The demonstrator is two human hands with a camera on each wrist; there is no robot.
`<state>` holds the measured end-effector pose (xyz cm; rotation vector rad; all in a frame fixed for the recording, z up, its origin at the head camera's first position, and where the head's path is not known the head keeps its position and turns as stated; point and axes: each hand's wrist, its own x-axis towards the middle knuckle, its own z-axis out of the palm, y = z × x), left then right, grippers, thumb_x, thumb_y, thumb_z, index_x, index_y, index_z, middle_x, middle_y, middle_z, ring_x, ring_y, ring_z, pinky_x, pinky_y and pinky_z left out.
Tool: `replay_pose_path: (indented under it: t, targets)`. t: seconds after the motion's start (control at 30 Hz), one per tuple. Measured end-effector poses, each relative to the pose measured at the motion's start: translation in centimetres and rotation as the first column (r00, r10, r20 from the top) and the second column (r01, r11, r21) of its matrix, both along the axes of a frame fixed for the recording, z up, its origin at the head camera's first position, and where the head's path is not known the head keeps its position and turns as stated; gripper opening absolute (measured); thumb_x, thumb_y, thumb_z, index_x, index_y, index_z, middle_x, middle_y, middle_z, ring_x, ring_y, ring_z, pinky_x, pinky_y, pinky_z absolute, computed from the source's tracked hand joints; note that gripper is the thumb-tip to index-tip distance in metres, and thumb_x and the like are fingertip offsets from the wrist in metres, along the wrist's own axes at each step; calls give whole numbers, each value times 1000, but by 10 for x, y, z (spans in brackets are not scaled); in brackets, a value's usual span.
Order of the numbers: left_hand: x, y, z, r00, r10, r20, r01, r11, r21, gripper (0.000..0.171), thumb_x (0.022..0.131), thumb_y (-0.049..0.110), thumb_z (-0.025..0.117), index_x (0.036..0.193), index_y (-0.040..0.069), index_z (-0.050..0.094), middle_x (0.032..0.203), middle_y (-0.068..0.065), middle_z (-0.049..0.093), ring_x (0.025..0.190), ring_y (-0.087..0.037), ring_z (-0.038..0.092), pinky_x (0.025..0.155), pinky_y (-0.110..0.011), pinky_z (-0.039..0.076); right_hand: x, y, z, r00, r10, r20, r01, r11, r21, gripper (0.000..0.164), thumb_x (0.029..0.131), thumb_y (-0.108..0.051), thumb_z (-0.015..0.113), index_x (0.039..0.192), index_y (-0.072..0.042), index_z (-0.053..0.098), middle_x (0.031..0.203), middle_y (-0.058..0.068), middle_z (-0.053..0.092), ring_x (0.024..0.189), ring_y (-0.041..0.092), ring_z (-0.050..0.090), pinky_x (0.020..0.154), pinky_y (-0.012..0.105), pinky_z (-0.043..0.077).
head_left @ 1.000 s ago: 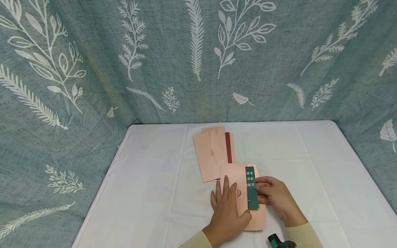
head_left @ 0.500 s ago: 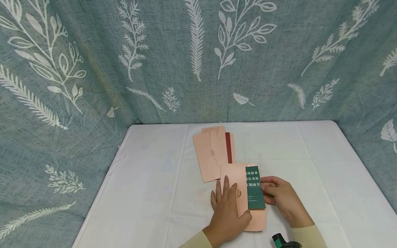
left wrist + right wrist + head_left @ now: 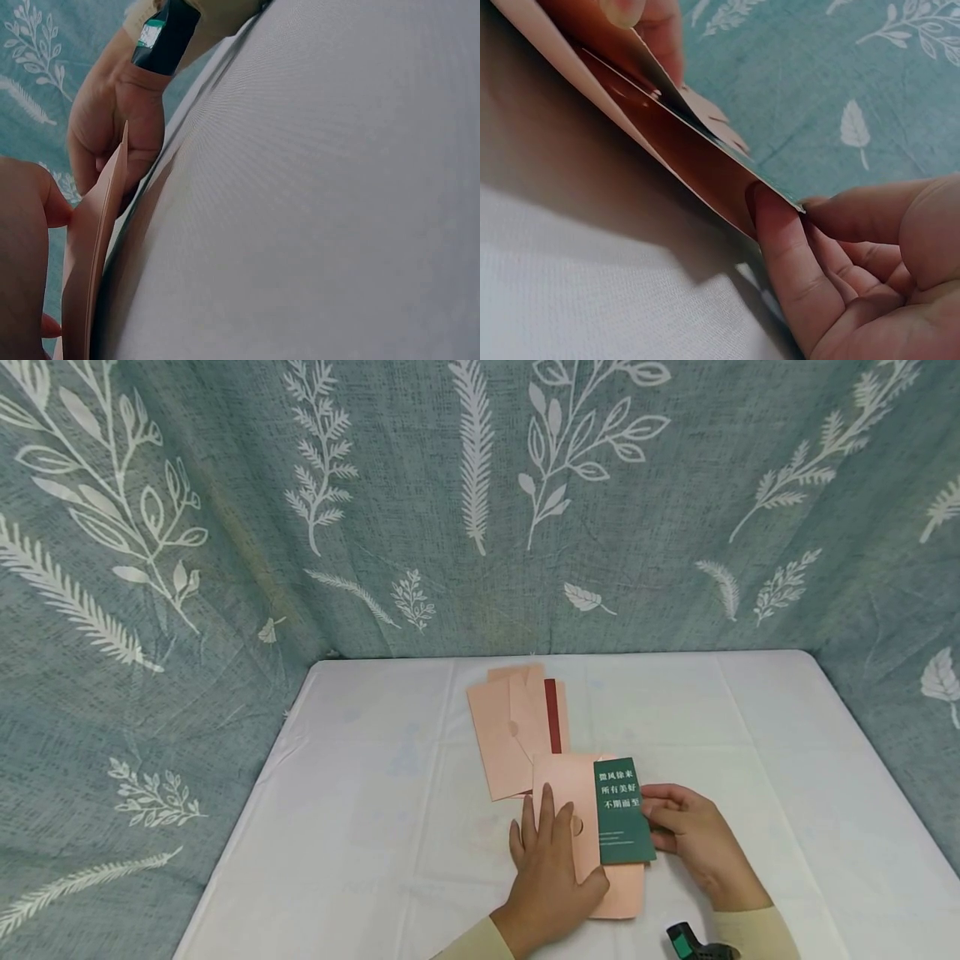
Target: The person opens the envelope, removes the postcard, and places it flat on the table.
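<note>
A pink paper envelope [image 3: 622, 893] lies near the front middle of the table. My left hand [image 3: 551, 877] rests on it with straight, spread fingers. Out of its right side sticks a dark green card [image 3: 624, 827] with white Chinese lettering, the left part hidden inside the envelope. My right hand [image 3: 701, 839] pinches the card's right edge. In the right wrist view, the thumb is above the card's edge and a finger beneath, beside the envelope's gaping inside [image 3: 697, 165]. The left wrist view shows the envelope [image 3: 94, 247] edge-on, my left hand [image 3: 22, 255] against it.
Behind the envelope lie several more pink envelopes [image 3: 491, 739], overlapping, with a dark red strip [image 3: 552, 716] showing among them. White cloth covers the table [image 3: 360, 827]. A blue-green leaf-patterned curtain [image 3: 420, 485] hangs at the back and sides.
My right hand has moved right, drawing the green card farther out, so more lettering shows. My left hand has stayed in place on the envelope.
</note>
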<state>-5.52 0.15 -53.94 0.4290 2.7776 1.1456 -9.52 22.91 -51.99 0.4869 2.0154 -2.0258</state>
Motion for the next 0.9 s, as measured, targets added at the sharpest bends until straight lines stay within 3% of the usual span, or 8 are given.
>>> replay_pose_path:
  t: [0.47, 0.9]
  targets:
    - [0, -1, 1, 999, 10, 37, -9, 1000, -21, 84, 89, 35, 68, 162, 5, 41, 181, -17, 4, 162, -47, -2, 117, -78, 1, 2, 9, -2, 1000, -2, -25, 2, 1000, -22, 41, 106, 3, 64, 144, 15, 54, 103, 6, 75, 90, 14, 73, 72, 34, 64]
    - [1, -2, -4, 1000, 6, -23, -6, 1000, 3, 82, 88, 32, 67, 160, 2, 43, 180, -20, 8, 162, -49, 2, 115, -80, 4, 7, 21, -3, 998, -33, -51, 33, 999, -6, 40, 106, 0, 67, 142, 14, 57, 95, -2, 71, 85, 8, 66, 65, 27, 59]
